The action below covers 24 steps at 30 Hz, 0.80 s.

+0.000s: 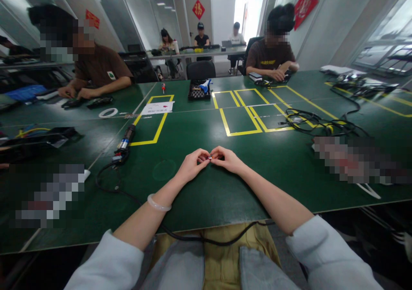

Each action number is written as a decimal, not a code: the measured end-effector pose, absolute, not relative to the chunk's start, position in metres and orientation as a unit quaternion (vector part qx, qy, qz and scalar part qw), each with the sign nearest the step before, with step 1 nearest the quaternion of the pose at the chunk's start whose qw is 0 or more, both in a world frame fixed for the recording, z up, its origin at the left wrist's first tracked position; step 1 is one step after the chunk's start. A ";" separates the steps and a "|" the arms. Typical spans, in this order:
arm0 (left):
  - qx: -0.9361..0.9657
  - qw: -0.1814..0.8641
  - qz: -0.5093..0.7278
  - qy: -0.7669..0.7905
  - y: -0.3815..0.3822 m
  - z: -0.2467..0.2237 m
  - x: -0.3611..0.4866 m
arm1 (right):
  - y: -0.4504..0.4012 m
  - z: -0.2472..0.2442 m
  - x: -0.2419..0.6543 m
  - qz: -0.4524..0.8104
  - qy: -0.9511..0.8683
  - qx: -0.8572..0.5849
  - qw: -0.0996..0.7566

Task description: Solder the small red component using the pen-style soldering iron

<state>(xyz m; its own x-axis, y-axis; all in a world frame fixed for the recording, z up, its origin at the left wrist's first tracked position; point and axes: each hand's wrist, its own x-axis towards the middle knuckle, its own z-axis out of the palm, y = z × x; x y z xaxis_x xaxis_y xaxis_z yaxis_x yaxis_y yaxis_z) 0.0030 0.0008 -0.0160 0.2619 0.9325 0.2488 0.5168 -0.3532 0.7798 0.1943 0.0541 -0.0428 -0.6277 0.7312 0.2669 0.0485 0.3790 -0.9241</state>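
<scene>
My left hand [194,163] and my right hand [226,159] meet at the fingertips above the green table [206,204]. Between them is a tiny shiny object [210,157], pinched from both sides; it is too small to make out, with a bit of orange or red near it. The fingers of both hands are closed on it. A pale bracelet [159,203] circles my left wrist.
Beyond my hands lie yellow tape outlines [243,133], a black tray [198,90] and a paper label [157,108]. A cylindrical device [125,143] with a cable is at left, coiled cables [309,120] at right. People sit across the table.
</scene>
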 end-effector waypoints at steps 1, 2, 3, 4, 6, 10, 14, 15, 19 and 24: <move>0.744 0.284 0.359 0.487 0.001 -0.016 0.003 | 0.054 -0.043 0.195 0.488 -0.757 -0.261 0.346; 0.746 0.281 0.358 0.486 0.001 -0.016 0.004 | 0.055 -0.043 0.195 0.483 -0.760 -0.263 0.347; 0.747 0.278 0.358 0.487 0.001 -0.016 0.003 | 0.055 -0.043 0.195 0.479 -0.761 -0.265 0.347; 0.747 0.277 0.356 0.488 0.001 -0.016 0.003 | 0.055 -0.043 0.195 0.477 -0.762 -0.266 0.348; 0.749 0.275 0.352 0.490 0.001 -0.017 0.003 | 0.055 -0.043 0.195 0.471 -0.765 -0.267 0.349; 0.749 0.272 0.355 0.490 0.001 -0.016 0.002 | 0.055 -0.042 0.195 0.444 -0.775 -0.281 0.350; 0.748 0.245 0.362 0.499 0.003 -0.006 -0.004 | 0.055 -0.042 0.196 0.433 -0.779 -0.299 0.342; 0.751 0.235 0.356 0.504 0.005 -0.003 -0.009 | 0.055 -0.042 0.196 0.433 -0.779 -0.301 0.339; 0.765 0.165 0.287 0.553 0.019 0.013 -0.060 | 0.056 -0.042 0.197 0.426 -0.783 -0.308 0.331; 0.708 -0.014 0.113 0.697 0.030 0.021 -0.180 | 0.055 -0.041 0.197 0.433 -0.781 -0.308 0.328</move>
<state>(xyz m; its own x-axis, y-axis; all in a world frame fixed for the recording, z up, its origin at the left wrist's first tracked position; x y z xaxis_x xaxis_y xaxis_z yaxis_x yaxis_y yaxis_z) -0.1804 0.0301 0.0215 0.0039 0.9837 0.1798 0.9901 -0.0291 0.1376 0.1974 0.0551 -0.0411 -0.5952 0.7649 0.2462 0.1956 0.4351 -0.8789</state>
